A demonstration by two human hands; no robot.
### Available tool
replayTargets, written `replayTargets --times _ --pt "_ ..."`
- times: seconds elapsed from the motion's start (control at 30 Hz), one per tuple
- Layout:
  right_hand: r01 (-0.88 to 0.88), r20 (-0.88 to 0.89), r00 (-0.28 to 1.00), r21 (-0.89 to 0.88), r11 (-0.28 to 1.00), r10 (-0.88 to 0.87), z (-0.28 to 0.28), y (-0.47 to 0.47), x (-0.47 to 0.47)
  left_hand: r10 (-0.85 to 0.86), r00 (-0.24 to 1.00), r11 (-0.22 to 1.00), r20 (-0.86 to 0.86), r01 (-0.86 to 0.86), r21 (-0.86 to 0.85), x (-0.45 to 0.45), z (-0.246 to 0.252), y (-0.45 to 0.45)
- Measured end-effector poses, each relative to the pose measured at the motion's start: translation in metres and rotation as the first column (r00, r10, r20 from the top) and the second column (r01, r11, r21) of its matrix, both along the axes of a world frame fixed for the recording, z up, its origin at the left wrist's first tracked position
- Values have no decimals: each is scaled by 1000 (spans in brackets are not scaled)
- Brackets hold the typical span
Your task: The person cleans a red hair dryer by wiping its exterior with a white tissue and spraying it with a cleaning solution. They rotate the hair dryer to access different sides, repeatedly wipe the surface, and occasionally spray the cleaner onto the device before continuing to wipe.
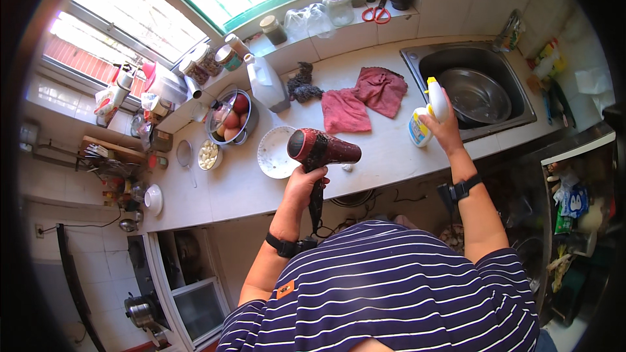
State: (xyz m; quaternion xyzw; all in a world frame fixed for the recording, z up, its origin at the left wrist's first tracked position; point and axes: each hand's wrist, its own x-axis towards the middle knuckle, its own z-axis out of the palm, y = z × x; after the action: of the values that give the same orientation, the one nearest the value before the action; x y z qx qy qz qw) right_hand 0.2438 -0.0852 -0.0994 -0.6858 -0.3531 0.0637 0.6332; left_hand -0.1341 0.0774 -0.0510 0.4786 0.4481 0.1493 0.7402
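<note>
A red and black hair dryer (pixel 337 149) with a worn, whitish-flecked barrel is gripped at its handle by my left hand (pixel 298 188). Its barrel points right, over the front part of the white counter (pixel 239 181). My right hand (pixel 446 129) holds a white spray bottle (pixel 421 127) with a yellow nozzle around its neck, by the near left corner of the sink. Whether the bottle's base touches the counter I cannot tell. Two red cloths (pixel 346 110) lie behind the hair dryer. A white patterned plate (pixel 274 154) is partly hidden by the dryer.
A steel sink (pixel 415 66) holds a metal basin (pixel 474 95). Along the back stand a plastic jug (pixel 266 83), dark scouring pads (pixel 304 85) and a pot of fruit or onions (pixel 234 120). Peeled garlic fills a bowl (pixel 209 155) beside a strainer (pixel 185 154). Red-handled scissors (pixel 376 13) lie on the ledge.
</note>
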Motion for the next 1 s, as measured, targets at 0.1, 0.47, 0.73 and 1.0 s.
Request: replayTargets --times 0.1,0.47,0.73,1.0 --pt "343 -72 935 -54 938 -346 0 -28 -34 2 1000 1000 7 -2 2 3 7 0" --pt "-327 79 940 -62 943 331 54 75 -176 -195 976 962 -98 209 177 48 32 -31" --pt "-102 405 912 76 992 63 72 83 -203 -100 973 935 -208 163 315 67 39 -26" --pt "-660 70 697 -326 677 713 73 153 -120 -244 966 928 -86 258 270 52 41 -26"
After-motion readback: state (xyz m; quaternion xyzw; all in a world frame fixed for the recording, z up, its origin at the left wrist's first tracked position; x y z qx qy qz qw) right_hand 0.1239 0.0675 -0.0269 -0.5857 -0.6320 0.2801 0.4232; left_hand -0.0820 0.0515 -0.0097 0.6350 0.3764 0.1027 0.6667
